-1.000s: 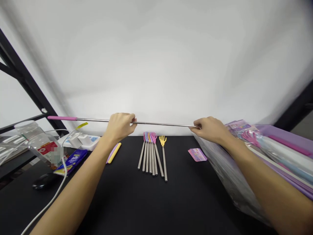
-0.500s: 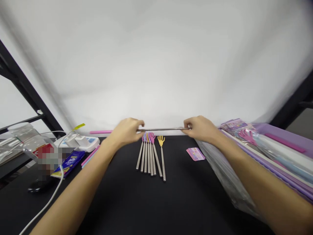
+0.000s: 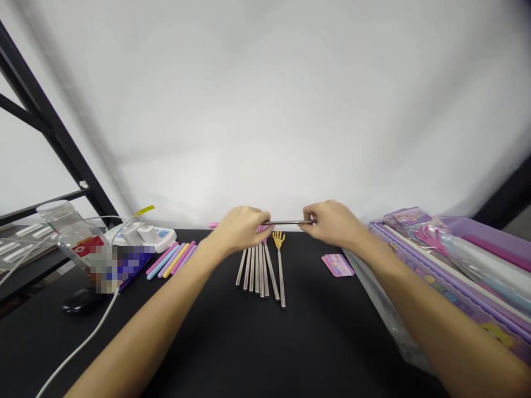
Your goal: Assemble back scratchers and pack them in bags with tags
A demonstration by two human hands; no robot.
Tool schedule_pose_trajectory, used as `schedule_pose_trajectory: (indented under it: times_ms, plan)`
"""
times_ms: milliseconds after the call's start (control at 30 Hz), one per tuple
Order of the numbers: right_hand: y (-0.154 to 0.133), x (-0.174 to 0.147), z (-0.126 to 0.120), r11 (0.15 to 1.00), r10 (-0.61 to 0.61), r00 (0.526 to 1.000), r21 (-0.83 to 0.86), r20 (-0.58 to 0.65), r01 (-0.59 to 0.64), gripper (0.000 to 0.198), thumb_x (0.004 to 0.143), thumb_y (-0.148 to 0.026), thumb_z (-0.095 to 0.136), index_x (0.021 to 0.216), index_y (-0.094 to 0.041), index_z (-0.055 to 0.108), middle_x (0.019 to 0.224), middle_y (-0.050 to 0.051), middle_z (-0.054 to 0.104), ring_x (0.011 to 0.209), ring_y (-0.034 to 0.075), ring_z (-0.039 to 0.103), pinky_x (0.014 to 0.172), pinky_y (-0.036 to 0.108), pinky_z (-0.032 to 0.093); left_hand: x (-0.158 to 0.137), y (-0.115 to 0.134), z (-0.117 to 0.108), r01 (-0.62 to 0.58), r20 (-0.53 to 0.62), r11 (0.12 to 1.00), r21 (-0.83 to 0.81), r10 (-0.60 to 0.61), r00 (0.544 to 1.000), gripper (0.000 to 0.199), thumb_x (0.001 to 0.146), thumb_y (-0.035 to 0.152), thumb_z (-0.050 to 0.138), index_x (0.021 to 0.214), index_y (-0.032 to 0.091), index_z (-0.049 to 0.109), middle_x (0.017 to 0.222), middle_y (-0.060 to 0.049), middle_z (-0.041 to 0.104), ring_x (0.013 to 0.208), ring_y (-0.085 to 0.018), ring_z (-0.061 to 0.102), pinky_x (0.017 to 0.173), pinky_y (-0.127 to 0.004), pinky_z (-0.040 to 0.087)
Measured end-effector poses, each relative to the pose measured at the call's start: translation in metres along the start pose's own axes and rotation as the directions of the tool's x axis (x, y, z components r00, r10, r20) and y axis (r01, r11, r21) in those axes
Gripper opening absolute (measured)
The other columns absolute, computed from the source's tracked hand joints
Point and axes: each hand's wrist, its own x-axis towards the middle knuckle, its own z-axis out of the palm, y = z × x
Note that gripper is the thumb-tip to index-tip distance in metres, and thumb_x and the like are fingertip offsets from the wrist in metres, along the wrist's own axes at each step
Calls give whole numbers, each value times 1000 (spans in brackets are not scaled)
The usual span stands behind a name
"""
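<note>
Level above the table I hold a back scratcher point(image 3: 288, 222), a thin metal rod whose pink grip point(image 3: 213, 225) sticks out past my left hand. My left hand point(image 3: 244, 228) is closed around it near the grip side. My right hand point(image 3: 327, 221) pinches its other end, and the claw is hidden in my fingers. Below my hands, several metal-rod back scratchers point(image 3: 258, 273) lie fanned together, their claws mostly covered by my left hand. Just right of them lies a separate back scratcher point(image 3: 281, 271) with a yellow claw. A stack of pink cards point(image 3: 338, 265) is below my right hand.
Pastel tubes point(image 3: 172, 260) lie left, beside a white power strip point(image 3: 160, 237). A clear jar point(image 3: 72, 232), a blue packet point(image 3: 133, 271), a black mouse point(image 3: 83, 301) and a white cable point(image 3: 89, 337) are further left. A purple box point(image 3: 481, 226) with packaged scratchers stands right. A white wall point(image 3: 274, 110) rises behind.
My hands have come closer together, my left hand moving right with the pink grip. The bare rod between them is shorter. The view has shifted slightly, showing more of the pastel tubes.
</note>
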Motion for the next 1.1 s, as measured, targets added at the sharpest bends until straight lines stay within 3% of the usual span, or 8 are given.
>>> schedule_pose_trajectory:
  times_ms: [100, 200, 300, 533, 700, 867, 933, 1100]
  plan:
    - [29, -2, 0, 997, 74, 997, -4, 11, -74, 15, 75, -33, 55, 67, -22, 63, 67, 4, 65, 66, 20, 58, 56, 28, 31, -13, -27, -11, 51, 73, 994, -100, -43, 996, 37, 96, 45, 46, 82, 18, 67, 61, -1, 60, 53, -12, 51, 54, -25, 34]
    - [38, -5, 2, 991, 135, 990, -28, 36, -134, 16, 74, -35, 55, 67, -23, 63, 66, 5, 64, 66, 21, 58, 55, 28, 31, -16, -33, -12, 38, 92, 961, -275, -13, 996, 38, 98, 43, 42, 85, 17, 65, 59, 1, 57, 49, -9, 45, 51, -23, 31]
    - [22, -7, 3, 983, 180, 983, -34, 39, -178, 17, 73, -37, 56, 68, -23, 64, 65, 6, 63, 63, 21, 57, 54, 29, 30, -10, -13, -6, 14, 69, 940, -341, 10, 998, 36, 99, 41, 42, 87, 17, 64, 61, 1, 58, 51, -9, 46, 53, -22, 32]
    - [-27, -9, 13, 999, -42, 998, 5, 43, 42, 19, 80, -31, 52, 66, -22, 61, 65, 6, 66, 61, 19, 59, 54, 29, 26, 3, 26, 8, -4, 85, 960, -280, 29, 996, 44, 101, 49, 33, 91, 20, 64, 62, 0, 58, 53, -13, 49, 54, -24, 32]
    - [-8, -10, 20, 991, -136, 987, 15, 84, 135, 43, 92, -47, 43, 63, -20, 61, 63, 7, 66, 59, 18, 60, 55, 29, 25, -11, -14, -7, -3, 196, 961, -276, 59, 979, 40, 99, 48, 39, 100, 20, 68, 67, -1, 65, 57, -13, 54, 58, -23, 36]
    - [29, -11, 13, 995, 75, 990, -78, 119, -66, 52, 89, -58, 43, 58, -20, 59, 60, 8, 65, 63, 22, 61, 55, 29, 26, -28, -66, -32, 227, 183, 973, -44, -216, 959, 30, 91, 43, 53, 93, 21, 73, 80, -4, 72, 68, -16, 61, 62, -25, 38]
    - [24, -10, 10, 997, 59, 990, -62, 132, -52, 47, 87, -57, 47, 60, -20, 61, 63, 8, 65, 64, 22, 60, 56, 29, 26, -25, -60, -32, 190, 140, 982, -8, -187, 972, 26, 92, 37, 51, 92, 21, 71, 81, -4, 71, 71, -18, 62, 64, -26, 39]
    - [-19, -4, 11, 996, -65, 997, 57, 38, 63, 36, 90, -40, 45, 64, -20, 61, 63, 6, 64, 59, 17, 56, 54, 29, 24, -2, -6, -13, -4, 70, 1000, -17, 5, 998, 21, 92, 23, 48, 96, 19, 68, 88, -6, 70, 74, -18, 62, 63, -27, 39]
